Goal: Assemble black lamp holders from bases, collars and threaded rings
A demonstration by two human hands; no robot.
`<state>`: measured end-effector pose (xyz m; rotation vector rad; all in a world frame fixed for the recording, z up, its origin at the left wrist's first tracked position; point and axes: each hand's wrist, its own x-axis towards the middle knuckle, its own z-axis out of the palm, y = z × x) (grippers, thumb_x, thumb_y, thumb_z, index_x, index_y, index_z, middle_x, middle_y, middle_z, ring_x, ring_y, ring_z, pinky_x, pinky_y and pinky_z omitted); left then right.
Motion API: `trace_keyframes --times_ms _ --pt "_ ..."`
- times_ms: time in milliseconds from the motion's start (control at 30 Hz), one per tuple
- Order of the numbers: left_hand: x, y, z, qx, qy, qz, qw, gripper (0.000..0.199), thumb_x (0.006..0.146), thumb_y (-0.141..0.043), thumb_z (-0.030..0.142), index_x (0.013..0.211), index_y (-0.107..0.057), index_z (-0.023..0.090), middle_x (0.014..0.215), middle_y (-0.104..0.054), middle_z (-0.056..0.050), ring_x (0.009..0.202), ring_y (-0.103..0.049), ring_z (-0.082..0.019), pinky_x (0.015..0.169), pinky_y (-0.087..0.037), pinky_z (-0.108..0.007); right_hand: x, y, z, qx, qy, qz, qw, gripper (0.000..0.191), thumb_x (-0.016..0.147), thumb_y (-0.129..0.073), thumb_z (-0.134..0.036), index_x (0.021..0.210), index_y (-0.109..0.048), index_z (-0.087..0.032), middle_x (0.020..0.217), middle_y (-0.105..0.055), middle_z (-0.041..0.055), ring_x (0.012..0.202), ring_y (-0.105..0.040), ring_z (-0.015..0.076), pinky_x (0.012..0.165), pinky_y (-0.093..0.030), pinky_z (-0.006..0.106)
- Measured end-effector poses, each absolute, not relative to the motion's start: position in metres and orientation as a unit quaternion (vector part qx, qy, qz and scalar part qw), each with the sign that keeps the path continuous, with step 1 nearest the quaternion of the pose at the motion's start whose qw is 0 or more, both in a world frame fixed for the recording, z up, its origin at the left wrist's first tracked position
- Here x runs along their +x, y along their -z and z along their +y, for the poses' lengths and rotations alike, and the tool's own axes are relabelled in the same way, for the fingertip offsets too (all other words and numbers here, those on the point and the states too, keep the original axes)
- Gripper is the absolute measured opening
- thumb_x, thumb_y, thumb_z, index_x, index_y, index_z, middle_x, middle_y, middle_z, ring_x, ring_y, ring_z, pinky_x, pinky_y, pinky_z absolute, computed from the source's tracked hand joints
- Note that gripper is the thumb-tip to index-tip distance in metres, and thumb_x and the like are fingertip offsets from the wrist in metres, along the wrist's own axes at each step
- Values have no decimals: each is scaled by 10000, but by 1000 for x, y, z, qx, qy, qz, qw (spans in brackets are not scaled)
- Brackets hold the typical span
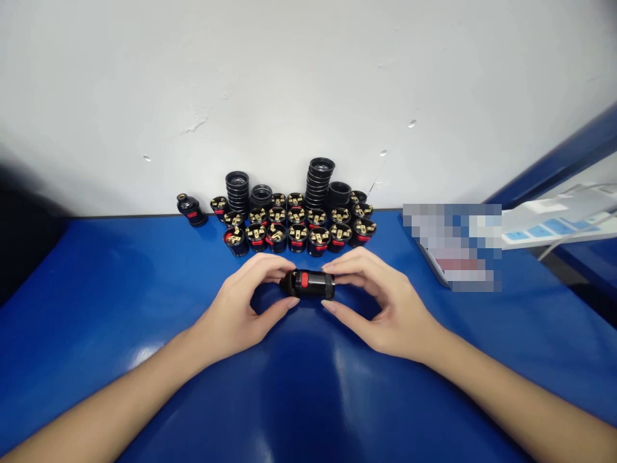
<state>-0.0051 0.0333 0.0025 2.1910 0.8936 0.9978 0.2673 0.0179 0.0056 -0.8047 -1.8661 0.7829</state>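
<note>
Head view: left hand (245, 292) curved, thumb and fingertips pinching the tapered end of a black fitting (313, 285) with a red tab. Right hand (385, 299) likewise half-curled, thumb and fingers about the opposite end. Fitting lies sideways between the hands, over the blue table (120, 289); cannot tell whether it touches the surface. Beyond: rows of black cups (297, 217) with brass contacts, ribbed black stacks (237, 191) rising behind. Single narrow-necked piece (191, 210) upright at far left, near a pale wall (299, 96).
</note>
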Motion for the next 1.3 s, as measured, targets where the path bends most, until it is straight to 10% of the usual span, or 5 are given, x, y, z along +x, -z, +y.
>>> trace_keyframes --times_ms 567,867,1300 --pt "-2 -7 33 799 -376 372 287 221 1075 -690 338 1255 -742 219 1030 -869 -39 845 -836 -170 808 -682 -277 271 -1 20 -304 -257 -793 461 362 964 -803 -92 1270 -738 -274 1237 -758 115 1115 -777 263 961 -723 462" --pt "-7 -4 32 803 -413 308 300 337 985 -810 179 1303 -711 230 1302 -789 -110 1188 -794 -220 1012 -700 -361 271 2 18 -316 -381 -737 461 322 982 -837 -176 1276 -735 -262 1270 -694 101 1177 -776 254 1032 -737 469" --pt "-3 -11 29 810 -454 265 261 309 914 -860 74 1155 -766 244 1205 -757 -67 1159 -760 -208 1066 -641 -383 267 0 17 -308 -439 -707 461 314 983 -839 -181 1268 -726 -244 1244 -685 90 1160 -783 249 1048 -731 487"
